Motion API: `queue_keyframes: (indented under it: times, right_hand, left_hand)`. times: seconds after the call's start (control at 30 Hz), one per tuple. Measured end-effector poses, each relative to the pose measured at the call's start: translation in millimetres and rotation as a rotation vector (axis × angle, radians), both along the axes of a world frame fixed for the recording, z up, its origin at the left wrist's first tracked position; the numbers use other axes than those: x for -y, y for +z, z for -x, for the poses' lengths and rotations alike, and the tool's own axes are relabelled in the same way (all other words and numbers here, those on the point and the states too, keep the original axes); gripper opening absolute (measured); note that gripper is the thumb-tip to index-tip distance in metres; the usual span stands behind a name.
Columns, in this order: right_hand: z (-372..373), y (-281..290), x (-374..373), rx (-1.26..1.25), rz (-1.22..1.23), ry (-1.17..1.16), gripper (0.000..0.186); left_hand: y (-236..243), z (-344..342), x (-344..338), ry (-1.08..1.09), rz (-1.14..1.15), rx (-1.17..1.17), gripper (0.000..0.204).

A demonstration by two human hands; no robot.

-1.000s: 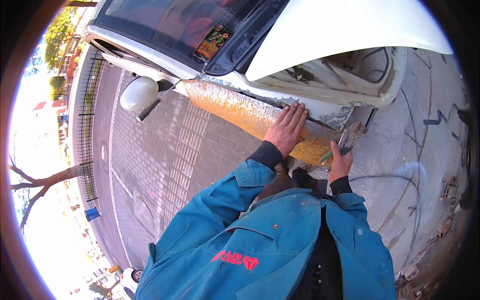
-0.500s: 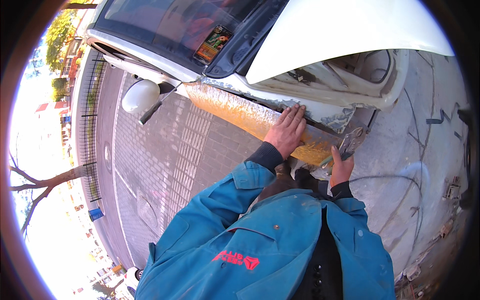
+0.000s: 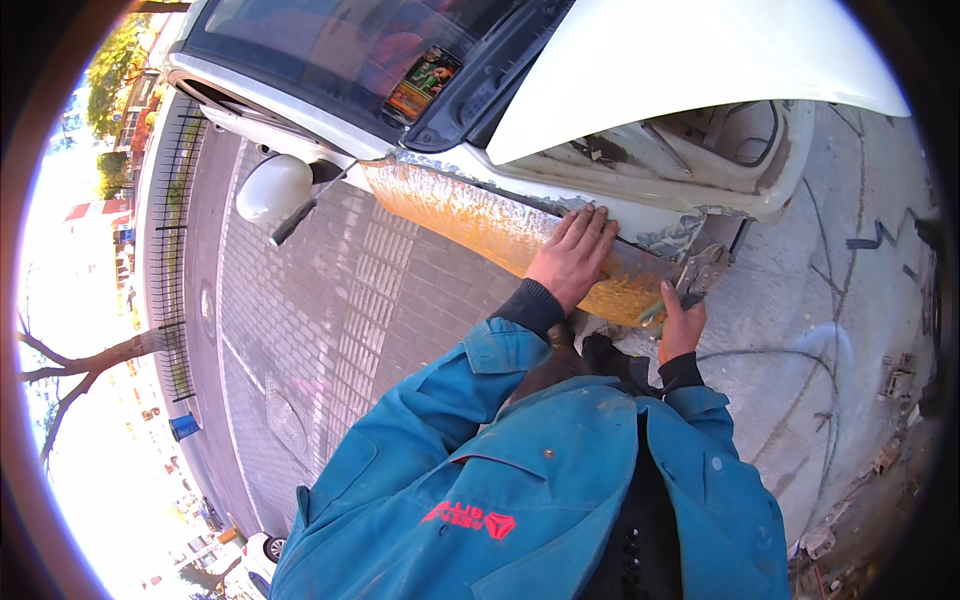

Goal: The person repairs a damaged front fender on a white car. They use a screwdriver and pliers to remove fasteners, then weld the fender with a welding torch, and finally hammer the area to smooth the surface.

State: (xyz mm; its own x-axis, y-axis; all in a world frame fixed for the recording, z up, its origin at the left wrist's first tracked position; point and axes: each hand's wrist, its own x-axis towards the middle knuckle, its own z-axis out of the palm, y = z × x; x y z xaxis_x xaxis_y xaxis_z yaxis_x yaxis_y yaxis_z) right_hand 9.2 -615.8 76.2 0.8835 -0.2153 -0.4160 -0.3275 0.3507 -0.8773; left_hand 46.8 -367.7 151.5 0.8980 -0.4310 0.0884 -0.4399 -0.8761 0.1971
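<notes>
My left hand (image 3: 574,258) lies with fingers stretched out over a rust-coated curved metal panel (image 3: 450,212), its fingertips against the panel's upper edge beside the white car body (image 3: 640,212). Locking pliers (image 3: 704,268) sit at the panel's right end, their jaws by its edge. My right hand (image 3: 682,326) is wrapped round their handles, thumb up. Whether the jaws bite the panel cannot be made out. At the panel's left end, a screwdriver-like tool (image 3: 293,224) with a dark handle sticks out next to the side mirror (image 3: 275,188).
The white hood (image 3: 700,70) slants above the bare front corner of the car. A colourful box (image 3: 423,84) lies by the windshield. Grey paving (image 3: 340,300) spreads to the left; on the concrete at right lie a cable (image 3: 830,370) and debris (image 3: 898,376).
The whole view has shifted very slightly. Both hands keep their places, the left on the panel and the right on the locking pliers.
</notes>
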Motion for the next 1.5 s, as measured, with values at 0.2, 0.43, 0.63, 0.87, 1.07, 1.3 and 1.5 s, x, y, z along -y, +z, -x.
queue_keyframes:
  times: [0.2,0.43,0.63,0.87,1.07,1.3,1.5]
  right_hand:
    - [-1,-4,2,-0.030,0.009,0.006,0.052]
    - [-7,-8,-1,-0.007,0.024,0.004,0.043]
    - [-10,-11,3,-0.034,0.062,-0.003,0.039]
    - [-16,-10,2,-0.019,0.060,0.006,0.038]
    - [-14,-6,0,0.002,0.054,-0.005,0.037]
    - [-18,-9,10,-0.013,-0.009,0.081,0.037]
    - [-19,-17,24,-0.033,-0.045,0.139,0.035]
  left_hand:
    - [-13,10,-2,0.036,-0.027,0.045,0.098]
    - [-19,14,2,0.077,-0.077,0.027,0.095]
    - [-24,9,6,0.084,-0.183,-0.006,0.092]
    - [-24,7,8,0.081,-0.230,-0.041,0.093]
    - [-24,6,8,0.083,-0.226,-0.067,0.095]
    - [-29,5,5,0.070,-0.234,-0.060,0.094]
    - [-31,5,3,0.064,-0.251,-0.046,0.093]
